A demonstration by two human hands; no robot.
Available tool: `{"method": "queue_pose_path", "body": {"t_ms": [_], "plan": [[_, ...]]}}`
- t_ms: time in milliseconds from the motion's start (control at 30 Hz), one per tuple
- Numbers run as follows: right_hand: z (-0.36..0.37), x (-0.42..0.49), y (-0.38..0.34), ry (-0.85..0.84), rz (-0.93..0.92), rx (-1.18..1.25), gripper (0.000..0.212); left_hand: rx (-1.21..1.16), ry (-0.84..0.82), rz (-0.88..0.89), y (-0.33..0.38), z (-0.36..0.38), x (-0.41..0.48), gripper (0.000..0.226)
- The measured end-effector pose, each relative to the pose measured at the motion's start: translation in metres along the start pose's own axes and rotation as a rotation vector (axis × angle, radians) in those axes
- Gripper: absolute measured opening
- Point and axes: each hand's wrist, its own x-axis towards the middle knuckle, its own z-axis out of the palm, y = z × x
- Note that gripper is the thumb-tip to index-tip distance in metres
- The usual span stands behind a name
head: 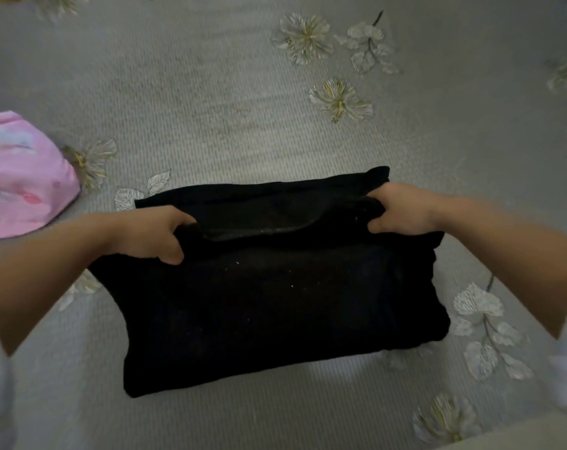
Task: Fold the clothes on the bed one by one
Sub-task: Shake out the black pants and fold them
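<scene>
Here, mid-fold on a black garment [275, 303], spread flat on the bed [210, 108]. Gripped at both side edges by left hand [152, 233] and right hand [402, 209], fingers curled into cloth. Next, probably: bringing that held edge over, corners matched.

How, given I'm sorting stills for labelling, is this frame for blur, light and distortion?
Head view: dim, flat light; the black garment shows almost no fold detail. Head view: blur softens forearms and edges; the left hand and right hand gripping it are readable. Head view: wide-angle stretch smears the pink cloth and bedsheet borders.
</scene>
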Motion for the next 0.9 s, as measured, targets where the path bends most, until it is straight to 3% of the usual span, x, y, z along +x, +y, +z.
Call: {"method": "queue_pose_path", "body": {"t_ms": [67, 133, 200, 300, 433, 567, 700, 800, 900], "plan": [[-0.009, 0.022, -0.001, 0.024, 0.025, -0.015, 0.009, 0.054, 0.124, -0.032, -0.001, -0.012, 0.013, 0.029], [-0.012, 0.041, 0.000, 0.125, 0.056, -0.028, 0.019, 0.043, 0.357, -0.069, -0.003, -0.017, 0.028, 0.028], [-0.005, 0.049, 0.003, 0.343, 0.083, -0.035, 0.039, -0.019, 0.635, -0.087, -0.002, -0.010, 0.035, 0.035], [0.025, 0.037, 0.004, 0.628, 0.044, 0.058, 0.042, -0.059, 0.887, -0.073, -0.003, 0.028, 0.032, 0.052], [0.088, 0.006, 0.014, 0.729, 0.115, 0.251, 0.047, -0.076, 0.876, -0.187, -0.014, 0.098, 0.026, 0.065], [0.113, 0.015, 0.027, 0.759, 0.406, 0.780, 0.050, -0.386, 0.912, -0.403, -0.020, 0.115, 0.040, 0.071], [0.103, 0.031, 0.034, 0.699, 0.390, 0.704, 0.032, -0.444, 0.999, -0.520, -0.032, 0.087, 0.060, 0.058], [0.091, 0.032, 0.040, 0.815, 0.330, 0.610, 0.031, -0.362, 1.078, -0.339, -0.044, 0.067, 0.063, 0.026], [0.087, 0.029, 0.046, 0.919, 0.268, 0.619, 0.025, -0.425, 1.195, -0.272, -0.056, 0.050, 0.063, 0.020]]}}
